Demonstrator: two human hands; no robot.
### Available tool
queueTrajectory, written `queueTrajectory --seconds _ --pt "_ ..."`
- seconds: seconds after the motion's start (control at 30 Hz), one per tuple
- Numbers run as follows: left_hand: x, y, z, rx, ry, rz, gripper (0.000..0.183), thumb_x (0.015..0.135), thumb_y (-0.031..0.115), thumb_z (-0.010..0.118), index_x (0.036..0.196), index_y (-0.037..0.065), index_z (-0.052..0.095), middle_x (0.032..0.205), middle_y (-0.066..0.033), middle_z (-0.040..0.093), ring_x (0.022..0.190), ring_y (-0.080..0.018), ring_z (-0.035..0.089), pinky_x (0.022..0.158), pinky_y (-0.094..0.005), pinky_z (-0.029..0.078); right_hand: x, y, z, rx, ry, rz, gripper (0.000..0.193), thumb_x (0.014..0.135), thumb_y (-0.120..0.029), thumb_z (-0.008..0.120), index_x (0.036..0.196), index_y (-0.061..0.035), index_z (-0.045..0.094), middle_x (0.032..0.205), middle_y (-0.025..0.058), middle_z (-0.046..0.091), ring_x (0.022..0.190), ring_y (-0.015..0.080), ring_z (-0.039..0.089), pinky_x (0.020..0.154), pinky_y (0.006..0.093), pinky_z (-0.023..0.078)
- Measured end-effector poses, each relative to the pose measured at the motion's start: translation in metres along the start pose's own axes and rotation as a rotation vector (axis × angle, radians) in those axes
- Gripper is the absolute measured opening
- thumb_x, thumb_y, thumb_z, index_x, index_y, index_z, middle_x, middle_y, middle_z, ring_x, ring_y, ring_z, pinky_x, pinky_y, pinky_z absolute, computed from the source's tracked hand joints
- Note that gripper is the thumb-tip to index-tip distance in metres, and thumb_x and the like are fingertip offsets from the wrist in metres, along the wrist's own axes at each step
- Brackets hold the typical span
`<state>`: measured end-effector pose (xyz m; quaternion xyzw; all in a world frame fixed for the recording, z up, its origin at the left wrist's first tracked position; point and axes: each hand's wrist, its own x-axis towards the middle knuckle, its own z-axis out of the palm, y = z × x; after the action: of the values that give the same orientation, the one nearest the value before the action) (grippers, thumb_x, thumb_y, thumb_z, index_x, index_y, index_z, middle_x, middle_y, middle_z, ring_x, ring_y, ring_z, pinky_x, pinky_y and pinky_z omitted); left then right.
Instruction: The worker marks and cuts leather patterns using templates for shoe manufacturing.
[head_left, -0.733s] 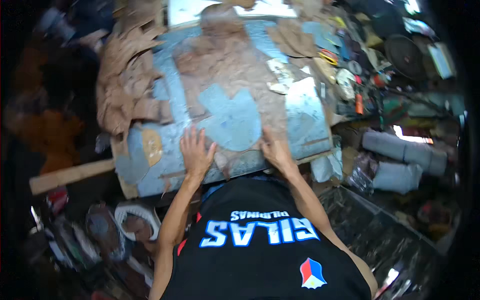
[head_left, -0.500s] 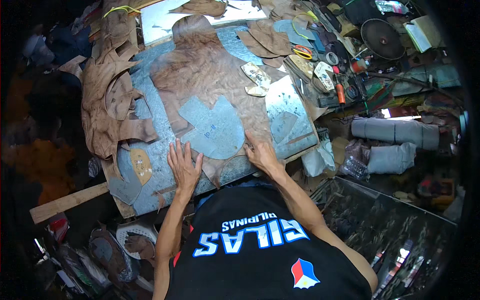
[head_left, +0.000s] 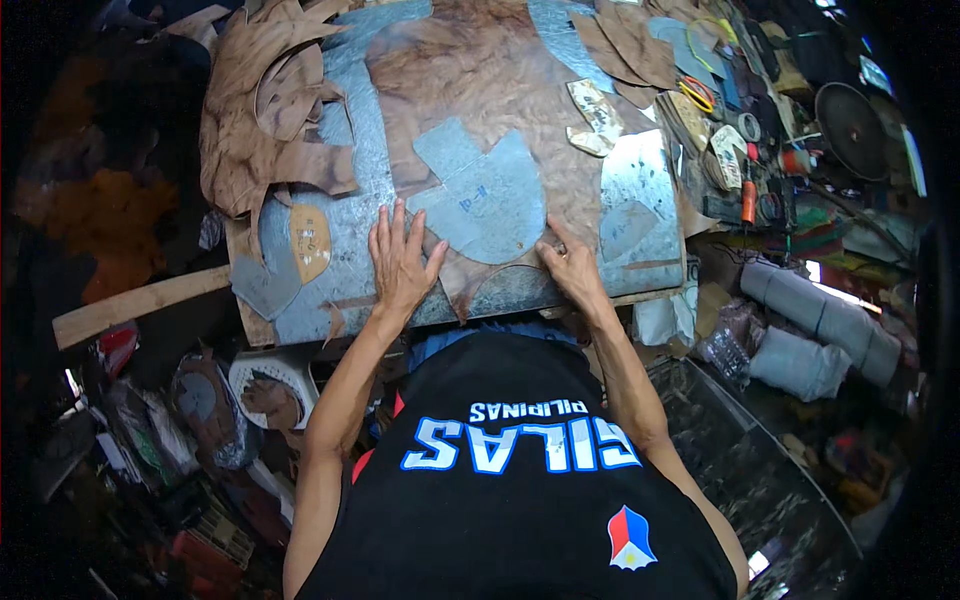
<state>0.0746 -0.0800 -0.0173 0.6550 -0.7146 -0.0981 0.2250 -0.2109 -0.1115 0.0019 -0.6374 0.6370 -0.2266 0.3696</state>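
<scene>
In the head view, the grey pattern point(head_left: 490, 195) lies on brown leather point(head_left: 470, 95) near the table's point(head_left: 350, 265) front edge. Bare metal gives open room along that edge and left of the leather, where the left hand point(head_left: 402, 262) lies spread just beside the pattern. The right hand point(head_left: 568, 262) is partly curled at the pattern's right edge; whether it pinches anything, I cannot tell. Counted: two hands, one tan pattern point(head_left: 310, 243) leftward, one orange-handled tool point(head_left: 749, 202) and one dark disc point(head_left: 850, 128) rightward.
</scene>
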Motion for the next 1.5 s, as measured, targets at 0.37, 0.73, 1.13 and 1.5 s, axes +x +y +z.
queueTrajectory --seconds 0.37,0.73,1.13,1.5 --pt "0.002 -0.008 -0.003 0.069 -0.122 -0.093 0.065 0.09 0.043 0.063 0.141 0.006 0.046 0.156 -0.0217 0.028 0.145 -0.0431 0.02 0.115 -0.056 0.018 0.002 0.016 -0.106 0.871 0.152 0.482 0.019 0.088 -0.016 0.07 0.1 -0.0051 0.06 0.068 -0.001 0.054 0.051 0.0096 0.051 0.048 0.0278 0.048" --pt "0.112 0.036 0.064 0.139 -0.194 0.11 0.065 0.096 0.049 0.048 0.145 0.006 0.042 0.157 -0.0214 0.026 0.146 -0.0411 0.017 0.117 -0.0554 0.014 -0.093 0.133 -0.247 1.413 0.502 0.308 0.02 0.097 -0.009 0.054 0.116 -0.0078 0.055 0.091 0.0038 0.063 0.056 0.0076 0.049 0.05 0.026 0.041" --pt "0.057 0.19 0.103 -0.316 -0.486 0.548 0.072 0.095 0.057 0.045 0.147 0.008 0.041 0.159 -0.0198 0.022 0.148 -0.0384 0.013 0.12 -0.0522 0.009 -0.1 0.134 -0.219 1.633 0.534 0.264 0.022 0.101 -0.011 0.048 0.12 -0.0041 0.056 0.086 0.0063 0.064 0.055 0.0093 0.051 0.049 0.0275 0.043" --pt "0.172 0.2 0.145 -0.048 -0.247 0.235 0.057 0.096 0.049 0.051 0.142 0.014 0.047 0.152 -0.0227 0.032 0.143 -0.0449 0.024 0.117 -0.0562 0.017 -0.095 0.137 -0.185 1.775 0.441 0.257 0.021 0.099 -0.009 0.051 0.118 -0.0088 0.058 0.095 0.0034 0.064 0.061 0.012 0.055 0.056 0.0331 0.046"
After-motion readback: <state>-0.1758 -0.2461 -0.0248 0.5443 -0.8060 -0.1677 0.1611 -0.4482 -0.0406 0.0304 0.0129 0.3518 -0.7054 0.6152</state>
